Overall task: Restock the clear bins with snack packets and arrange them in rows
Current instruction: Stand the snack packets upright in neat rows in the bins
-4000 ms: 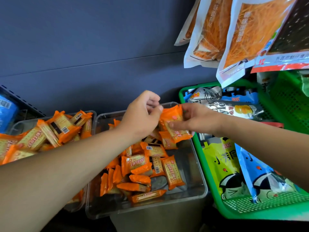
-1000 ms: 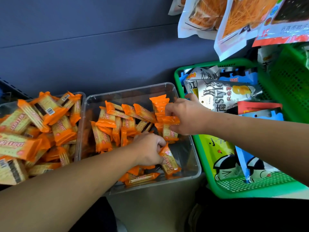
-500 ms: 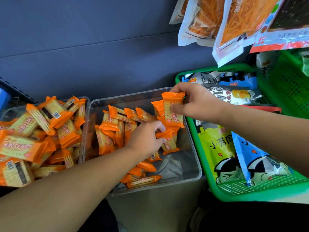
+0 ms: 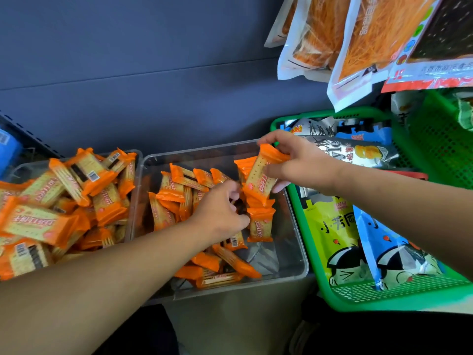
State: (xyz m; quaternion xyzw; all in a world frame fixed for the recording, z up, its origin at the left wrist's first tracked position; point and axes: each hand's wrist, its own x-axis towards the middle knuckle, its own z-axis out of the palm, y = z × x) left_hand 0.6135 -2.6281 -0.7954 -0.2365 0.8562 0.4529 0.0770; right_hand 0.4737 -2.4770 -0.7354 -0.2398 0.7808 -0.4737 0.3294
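One orange packet point(image 4: 258, 175), likely light, slippery and crushable, I am pinching by its ends in my right grip point(image 4: 302, 162) over the clear bin point(image 4: 303, 262), while my left grip point(image 4: 220, 211) is resting curled among the packets point(image 4: 176, 185) inside, and I cannot tell whether it is holding any.

One wide-angle camera worn on the person's head looks forward and steeply down from close range, so both bare forearms run up from the lower edge to the left hand point(image 4: 220, 211) and right hand point(image 4: 302, 165) near mid-frame. The clear rectangular plastic bin point(image 4: 291, 234) of orange-wrapped cracker packets point(image 4: 179, 185) sits centre. A second clear plastic bin point(image 4: 138, 155) is cut by the left edge, a green perforated plastic basket point(image 4: 384, 301) runs off right, and the dark blue-grey back wall point(image 4: 128, 73) fills the upper half.
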